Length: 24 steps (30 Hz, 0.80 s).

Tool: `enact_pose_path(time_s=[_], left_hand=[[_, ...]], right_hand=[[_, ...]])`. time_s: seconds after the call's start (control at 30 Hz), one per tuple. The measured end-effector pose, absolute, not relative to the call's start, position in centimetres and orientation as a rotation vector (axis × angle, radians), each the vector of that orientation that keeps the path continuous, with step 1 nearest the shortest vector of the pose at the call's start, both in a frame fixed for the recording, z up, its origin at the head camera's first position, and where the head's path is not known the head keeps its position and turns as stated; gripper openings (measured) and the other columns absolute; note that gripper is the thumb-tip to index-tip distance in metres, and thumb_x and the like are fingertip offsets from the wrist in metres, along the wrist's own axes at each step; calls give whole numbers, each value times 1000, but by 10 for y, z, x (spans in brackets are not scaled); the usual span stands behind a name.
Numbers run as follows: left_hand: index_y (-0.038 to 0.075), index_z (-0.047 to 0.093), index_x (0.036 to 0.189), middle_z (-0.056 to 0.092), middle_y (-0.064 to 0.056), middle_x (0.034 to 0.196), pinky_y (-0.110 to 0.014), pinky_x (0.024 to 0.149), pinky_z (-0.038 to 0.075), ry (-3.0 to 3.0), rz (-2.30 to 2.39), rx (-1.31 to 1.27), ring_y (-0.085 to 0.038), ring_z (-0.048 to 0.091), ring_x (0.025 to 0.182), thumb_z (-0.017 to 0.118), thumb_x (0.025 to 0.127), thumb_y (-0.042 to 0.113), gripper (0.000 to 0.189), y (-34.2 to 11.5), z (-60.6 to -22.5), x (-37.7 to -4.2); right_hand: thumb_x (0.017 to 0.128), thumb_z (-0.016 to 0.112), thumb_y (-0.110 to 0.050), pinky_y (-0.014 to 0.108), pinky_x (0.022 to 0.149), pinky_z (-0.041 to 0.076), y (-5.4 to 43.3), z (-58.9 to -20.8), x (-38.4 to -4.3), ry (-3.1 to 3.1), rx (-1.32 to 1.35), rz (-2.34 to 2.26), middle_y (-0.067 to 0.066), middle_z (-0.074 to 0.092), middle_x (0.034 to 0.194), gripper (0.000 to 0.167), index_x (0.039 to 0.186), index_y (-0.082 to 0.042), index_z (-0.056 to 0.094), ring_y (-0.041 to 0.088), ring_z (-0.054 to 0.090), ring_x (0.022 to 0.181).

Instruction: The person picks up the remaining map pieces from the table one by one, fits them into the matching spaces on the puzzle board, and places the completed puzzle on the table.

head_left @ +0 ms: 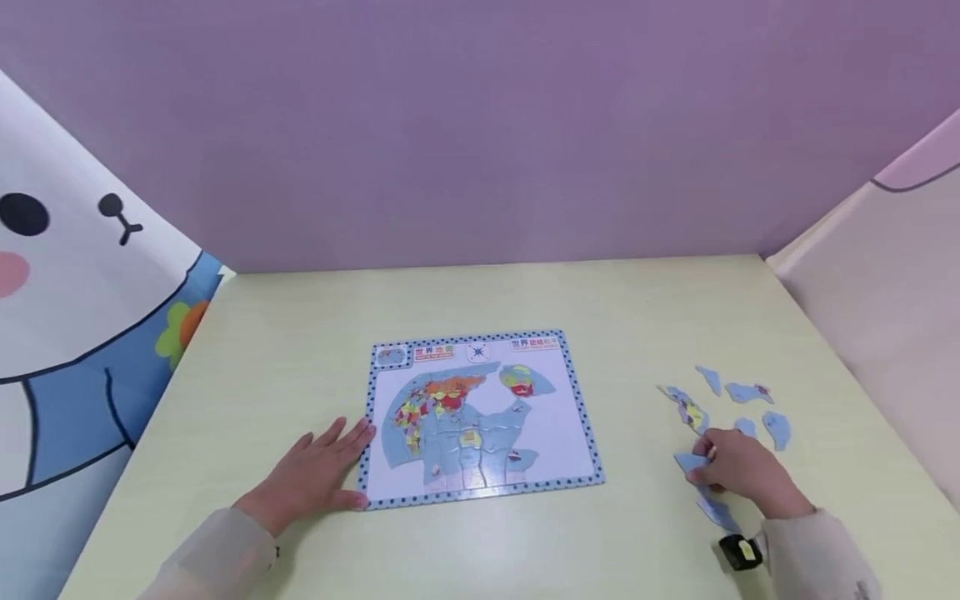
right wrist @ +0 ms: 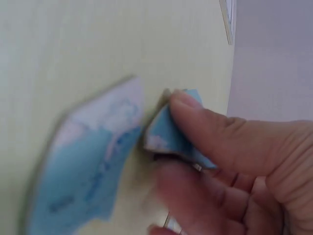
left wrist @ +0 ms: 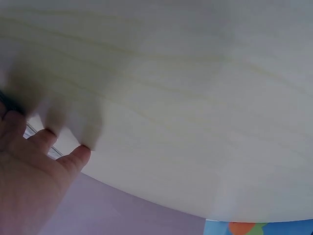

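Observation:
A world map puzzle board [head_left: 555,442] with a blue dotted border lies on the table, partly filled with joined map pieces [head_left: 457,442]. My left hand [head_left: 318,471] rests at its left edge, fingers spread, fingertips and thumb at the border. To the right, my right hand [head_left: 742,471] pinches a light blue puzzle piece [right wrist: 166,134] between thumb and fingers. In the right wrist view the piece is tilted, with the thumb [right wrist: 215,132] over its face. A larger blue and pale pink puzzle piece [right wrist: 88,161] lies beside that hand on the table.
Several loose pieces lie beyond the right hand, among them a multicoloured one [head_left: 686,410], a long blue one [head_left: 748,392] and a curved one [head_left: 777,428]. A black device [head_left: 740,552] sits at the right wrist. A purple wall [head_left: 480,133] stands behind the table [head_left: 300,317].

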<state>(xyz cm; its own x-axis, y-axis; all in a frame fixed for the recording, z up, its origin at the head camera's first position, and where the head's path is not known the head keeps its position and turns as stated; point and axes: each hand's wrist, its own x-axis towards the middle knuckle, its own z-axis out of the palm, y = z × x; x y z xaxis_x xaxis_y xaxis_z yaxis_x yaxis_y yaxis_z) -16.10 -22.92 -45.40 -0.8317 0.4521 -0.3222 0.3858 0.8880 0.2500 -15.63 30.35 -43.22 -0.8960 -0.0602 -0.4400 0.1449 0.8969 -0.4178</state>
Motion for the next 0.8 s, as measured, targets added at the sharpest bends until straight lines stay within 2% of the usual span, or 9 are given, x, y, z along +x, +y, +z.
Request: enact_pose_path(time_s=[0.27,0.47,0.6,0.7,0.8], left_hand=[[3,37,146,34,-15,151,-70,102,23,2689,289,634,-47,23,138,70,76,57,94,-234,-456,-162],[5,35,147,32,-13,152,-68,104,20,2674,294,615,-44,20,140,73,75,53,94,-225,-452,-171],[7,35,148,32,-11,153,-68,105,17,2618,309,540,-43,18,141,73,74,53,95,-224,-451,-169],[8,36,148,33,-9,153,-69,105,18,2586,310,488,-42,19,141,74,73,54,96,-224,-452,-165],[7,37,147,34,-10,152,-69,104,20,2605,312,487,-42,20,141,74,73,55,96,-224,-453,-164]], right_hand=[[82,70,-3,32,56,42,283,-427,-158,2652,-25,-855,1,56,68,14,92,0,61,17,54,57],[82,65,4,30,56,45,269,-427,-168,2727,-181,-898,2,59,77,16,97,-1,63,17,54,67],[81,64,8,29,60,50,237,-433,-173,2783,-267,-1032,10,65,84,19,98,-1,63,22,61,75],[84,60,10,27,58,51,204,-437,-177,2745,-274,-1175,11,64,86,20,100,-2,61,22,60,71],[88,58,9,24,55,49,173,-435,-188,2703,-259,-1255,6,58,82,20,103,-3,60,17,55,65]])
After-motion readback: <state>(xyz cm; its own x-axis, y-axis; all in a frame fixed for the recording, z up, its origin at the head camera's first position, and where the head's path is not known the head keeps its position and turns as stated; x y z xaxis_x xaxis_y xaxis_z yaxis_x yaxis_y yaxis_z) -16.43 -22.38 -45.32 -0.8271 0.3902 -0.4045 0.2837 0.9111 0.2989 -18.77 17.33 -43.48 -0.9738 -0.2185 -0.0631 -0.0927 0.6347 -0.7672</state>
